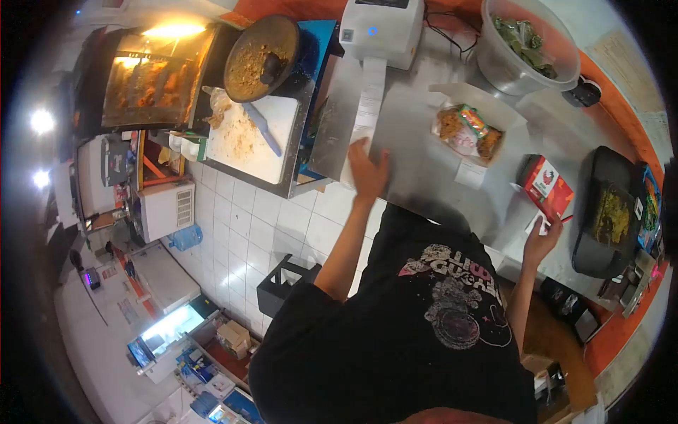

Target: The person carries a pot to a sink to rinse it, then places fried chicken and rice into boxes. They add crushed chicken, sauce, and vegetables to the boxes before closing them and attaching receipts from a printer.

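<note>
My left hand (368, 172) lies at the metal counter's near edge, fingers apart, over the lower end of a long white paper strip (370, 95). The strip hangs from a white label printer (382, 32). At the right, my right hand (542, 244) pinches a small white piece of paper (537, 224) beside a red and white box (546, 185). Between the hands and farther back sits an open carton (507, 121) with fried food and a green and red packet (473, 121). A printed slip (470, 174) lies against its front.
A white cutting board (272, 124) holds a blue-handled knife (262, 129) and crumbs, beside a round pan (247, 71). A lit food warmer (152, 88) stands at the left. A clear tub (505, 81) of leaves and a black container (587, 212) are on the right.
</note>
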### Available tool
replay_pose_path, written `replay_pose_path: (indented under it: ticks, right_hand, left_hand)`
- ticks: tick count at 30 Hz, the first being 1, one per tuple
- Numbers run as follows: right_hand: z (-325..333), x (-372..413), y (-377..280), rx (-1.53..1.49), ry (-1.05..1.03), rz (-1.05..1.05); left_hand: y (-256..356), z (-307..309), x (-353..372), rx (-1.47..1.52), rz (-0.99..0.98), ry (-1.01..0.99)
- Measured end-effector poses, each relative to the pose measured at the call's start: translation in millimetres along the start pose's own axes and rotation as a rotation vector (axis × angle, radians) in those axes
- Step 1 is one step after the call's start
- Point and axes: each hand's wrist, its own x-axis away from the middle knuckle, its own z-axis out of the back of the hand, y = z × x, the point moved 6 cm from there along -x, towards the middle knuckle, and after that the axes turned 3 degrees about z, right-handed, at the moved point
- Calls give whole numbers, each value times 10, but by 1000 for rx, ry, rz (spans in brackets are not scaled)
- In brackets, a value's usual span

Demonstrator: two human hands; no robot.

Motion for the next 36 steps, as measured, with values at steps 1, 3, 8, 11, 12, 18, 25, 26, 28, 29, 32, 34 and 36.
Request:
replay_pose_path:
  ticks: [1,3,8,11,12,18,25,26,28,29,32,34,36]
  right_hand:
    - [-174,72,-182,-210,-77,-92]
    - [-624,241,-572,-321,-245,-93]
    - [-1392,533,-2164,-530,-633,215]
    - [-1540,655,-2736,-548,-753,291]
    - [-1577,685,-2865,-550,-830,323]
    - [-1761,770,-2873,-549,-959,183]
    - [-2014,800,-2902,-558,-945,85]
    - [-2047,844,-2899,-551,-988,70]
    - [-2128,932,-2838,-541,-1031,54]
    - [-2198,1009,-2759,-525,-1066,49]
    - [-2292,1143,-2701,-516,-1128,26]
    - [-2321,1190,-2707,-523,-1155,7]
    - [-2354,1222,-2764,-537,-1222,-26]
  left_hand:
    - [-154,74,-150,11,3,-10]
    - [-366,147,-376,-66,50,-76]
    - [-412,-93,-831,30,-43,-123]
    - [-441,-198,-934,16,-64,-172]
    - [-463,-243,-961,4,-57,-188]
    - [-695,-430,-917,709,261,-408]
    - [-889,-434,-635,858,326,-463]
    - [-895,-377,-572,828,299,-495]
    - [-861,-205,-466,800,273,-529]
    - [-783,-62,-441,630,258,-547]
    - [-878,105,-276,455,285,-623]
    - [-985,145,-129,450,329,-682]
    - [-1042,226,-40,419,357,-687]
